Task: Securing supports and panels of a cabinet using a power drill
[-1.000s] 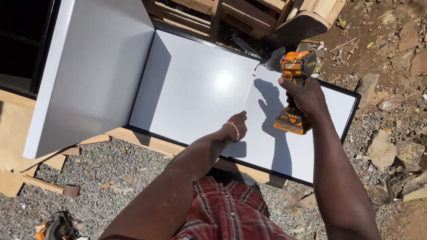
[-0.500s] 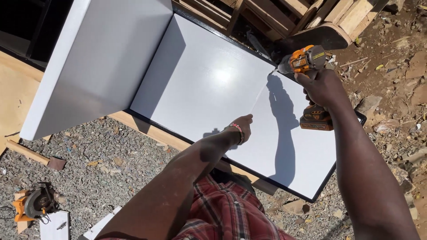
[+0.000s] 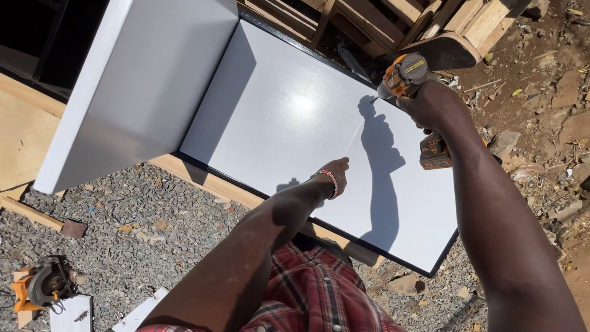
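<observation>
A large white board (image 3: 289, 117) with a dark edge lies flat in front of me. My right hand (image 3: 433, 104) grips an orange cordless drill (image 3: 405, 72), its bit touching the board near the far edge. My left hand (image 3: 335, 175), with a beaded bracelet on the wrist, rests fingers-down on the board's middle and holds nothing. A thin pale line runs on the board between the two hands. A second white panel (image 3: 141, 86) stands tilted up at the board's left side.
Wooden pallets (image 3: 393, 21) are stacked beyond the board. Grey gravel (image 3: 141, 240) covers the ground at the near left, with a circular saw (image 3: 46, 283) at the bottom left. Stones and dirt (image 3: 547, 104) lie to the right. A plywood sheet (image 3: 24, 135) sits at left.
The view has shifted, so the board sits lower left in frame. My right hand has carried the drill to the board's far edge. My left hand stays pressed on the board.
</observation>
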